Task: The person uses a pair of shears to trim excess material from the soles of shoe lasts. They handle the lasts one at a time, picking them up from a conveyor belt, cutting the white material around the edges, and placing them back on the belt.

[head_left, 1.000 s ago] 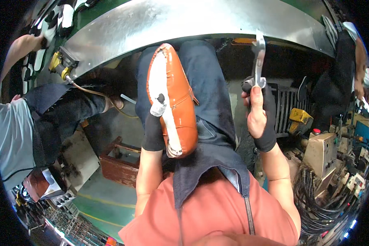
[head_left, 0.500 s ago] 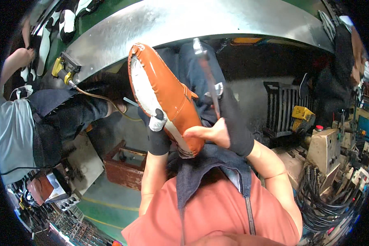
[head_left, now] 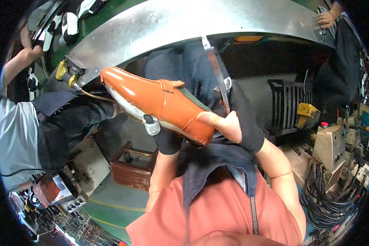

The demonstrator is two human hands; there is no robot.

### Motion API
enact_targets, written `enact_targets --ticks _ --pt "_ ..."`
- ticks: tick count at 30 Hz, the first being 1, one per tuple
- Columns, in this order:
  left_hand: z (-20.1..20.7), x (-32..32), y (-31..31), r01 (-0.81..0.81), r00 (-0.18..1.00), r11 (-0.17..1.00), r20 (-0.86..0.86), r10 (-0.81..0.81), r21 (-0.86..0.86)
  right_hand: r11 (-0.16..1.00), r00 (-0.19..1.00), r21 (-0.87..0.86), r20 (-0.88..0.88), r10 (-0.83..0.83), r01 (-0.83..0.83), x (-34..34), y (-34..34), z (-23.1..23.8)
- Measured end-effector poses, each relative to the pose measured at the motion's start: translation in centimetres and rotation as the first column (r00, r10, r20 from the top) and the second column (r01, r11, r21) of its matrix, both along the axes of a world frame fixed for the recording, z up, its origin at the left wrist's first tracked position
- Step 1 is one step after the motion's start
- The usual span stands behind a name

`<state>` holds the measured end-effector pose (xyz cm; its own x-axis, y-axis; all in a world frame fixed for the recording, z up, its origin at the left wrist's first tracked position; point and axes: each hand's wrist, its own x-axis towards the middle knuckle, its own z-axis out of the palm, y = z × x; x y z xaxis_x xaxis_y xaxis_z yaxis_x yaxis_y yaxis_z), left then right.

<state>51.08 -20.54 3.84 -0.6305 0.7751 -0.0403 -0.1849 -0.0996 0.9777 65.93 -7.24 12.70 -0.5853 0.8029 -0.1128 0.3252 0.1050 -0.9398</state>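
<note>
A glossy orange-brown leather shoe [head_left: 151, 94], toe toward the far left, lies across my lap with a whitish strip along its lower edge. My left hand [head_left: 152, 125] grips it from below and the side; a white-wrapped fingertip shows and the rest is hidden under the shoe. My right hand [head_left: 227, 125] has its thumb pressed along the shoe's heel end. Also in my right hand, pointing away from me, is a long pliers-like metal tool [head_left: 217, 67] with reddish parts; the fingers around it are mostly hidden. Black sleeves cover both wrists.
A curved metal bench [head_left: 168, 22] runs across the far side. A yellow air tool [head_left: 65, 76] with a hose rests at its left edge. Co-workers sit at left and far right, one hand [head_left: 326, 19] on the bench. A wooden box [head_left: 131, 176] stands left; machinery [head_left: 326, 143] and cables fill the right.
The shoe has swung so its toe points farther left, and it has rolled to show more of its upper. A co-worker's hand has appeared at the far right.
</note>
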Motion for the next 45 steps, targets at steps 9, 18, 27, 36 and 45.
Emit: enact_targets --ticks 9,18,27,36,45 --pt "-0.5 -0.6 2.2 -0.227 0.943 0.972 0.262 0.204 0.062 0.99 0.989 -0.001 0.034 0.143 -0.144 -1.0 0.0 0.6" --pt "5.3 -6.2 11.2 -0.005 0.896 0.989 0.441 -0.06 0.146 0.963 0.975 -0.196 0.154 -0.157 0.186 1.7 -0.1 -5.9" --pt "7.2 -28.9 44.7 -0.003 0.69 0.655 -0.476 -0.546 -0.755 0.678 0.942 -0.658 0.29 -0.172 0.326 4.0 -1.4 -19.5" --pt "-3.3 -33.5 47.5 0.001 -0.052 1.0 -0.999 0.017 0.017 0.767 0.949 -0.614 0.313 0.02 0.187 -0.6 6.4 -18.9" --pt "-4.5 -41.0 34.2 -0.634 -0.007 0.764 -0.989 0.148 0.119 0.931 0.968 -0.341 0.248 -0.04 0.126 -2.1 7.0 -17.0"
